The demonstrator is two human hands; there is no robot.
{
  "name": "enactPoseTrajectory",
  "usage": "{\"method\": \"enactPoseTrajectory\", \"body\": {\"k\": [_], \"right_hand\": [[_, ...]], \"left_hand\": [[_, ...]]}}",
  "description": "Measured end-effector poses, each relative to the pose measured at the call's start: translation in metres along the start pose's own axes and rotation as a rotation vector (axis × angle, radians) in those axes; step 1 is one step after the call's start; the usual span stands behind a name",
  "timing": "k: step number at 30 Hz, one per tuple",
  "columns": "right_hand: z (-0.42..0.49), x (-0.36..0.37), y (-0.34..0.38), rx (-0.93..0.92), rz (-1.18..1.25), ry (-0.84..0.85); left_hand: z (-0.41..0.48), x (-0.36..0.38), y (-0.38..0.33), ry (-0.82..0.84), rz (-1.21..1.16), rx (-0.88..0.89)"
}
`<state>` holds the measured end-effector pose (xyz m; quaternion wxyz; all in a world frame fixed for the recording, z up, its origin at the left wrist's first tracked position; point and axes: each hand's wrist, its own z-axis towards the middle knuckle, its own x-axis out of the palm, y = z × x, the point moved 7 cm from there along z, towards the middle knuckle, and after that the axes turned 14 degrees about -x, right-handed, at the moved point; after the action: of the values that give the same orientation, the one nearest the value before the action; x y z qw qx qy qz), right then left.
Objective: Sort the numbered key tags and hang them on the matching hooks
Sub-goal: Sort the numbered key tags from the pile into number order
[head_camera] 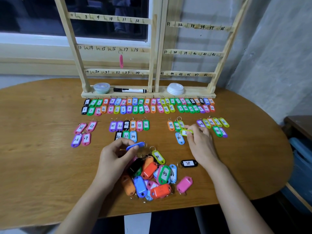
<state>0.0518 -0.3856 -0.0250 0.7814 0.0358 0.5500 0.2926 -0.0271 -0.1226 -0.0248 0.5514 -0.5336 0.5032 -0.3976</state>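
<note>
My left hand pinches a blue key tag just above a mixed pile of tags at the table's front. My right hand pinches a yellow tag beside the 39–41 group. Two long rows of tags numbered 1 to 24 lie below the wooden hook rack. Smaller groups hold 26–27, 31–36 and 44–48. One pink tag hangs on hook 17.
A black tag marked 36 lies alone right of the pile. On the rack's base sit a lidded tub, a black marker and a white lid. A wall and blue container stand at the right.
</note>
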Motion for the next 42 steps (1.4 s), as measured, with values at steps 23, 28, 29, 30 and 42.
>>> {"method": "enactPoseTrajectory", "body": {"k": [23,28,29,30,42], "right_hand": [[-0.016,-0.017,-0.038,0.299,0.651,-0.478],[-0.016,-0.015,-0.037,0.310,0.663,-0.445],[-0.015,-0.015,-0.037,0.313,0.670,-0.441],[-0.015,-0.015,-0.038,0.317,0.673,-0.437],[-0.013,-0.013,-0.032,0.276,0.672,-0.397]], "left_hand": [[-0.005,-0.011,-0.007,-0.102,-0.072,0.063],[-0.002,-0.011,-0.002,-0.099,-0.062,0.058],[-0.001,-0.011,0.000,-0.097,-0.063,0.051],[0.000,-0.012,0.002,-0.099,-0.072,0.037],[0.002,-0.021,0.006,-0.199,-0.189,0.002]]}}
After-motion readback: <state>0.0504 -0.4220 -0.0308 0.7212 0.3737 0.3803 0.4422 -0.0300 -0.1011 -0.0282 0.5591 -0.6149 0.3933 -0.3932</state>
